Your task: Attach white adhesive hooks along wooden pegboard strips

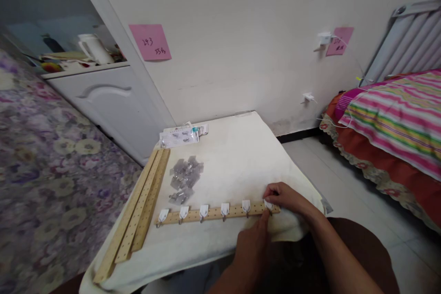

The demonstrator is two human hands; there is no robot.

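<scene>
A perforated wooden strip (214, 213) lies crosswise near the table's front edge, with several white adhesive hooks (225, 209) spaced along it. At its right end, the last white hook (268, 204) is partly covered by my fingers. My right hand (284, 196) is closed there, thumb and fingers pinching the hook's top from behind and the right. From the front, my left hand (253, 241) reaches up with its index finger stretched against the hook's lower part; its other fingers are mostly hidden.
Left of the strip lie more wooden strips (139, 211) side by side. Clear packets with metal pieces (186, 177) are heaped behind it. Blister packages (179, 137) lie at the back left of the cloth-covered table (237, 147). A bed (389, 119) stands at right.
</scene>
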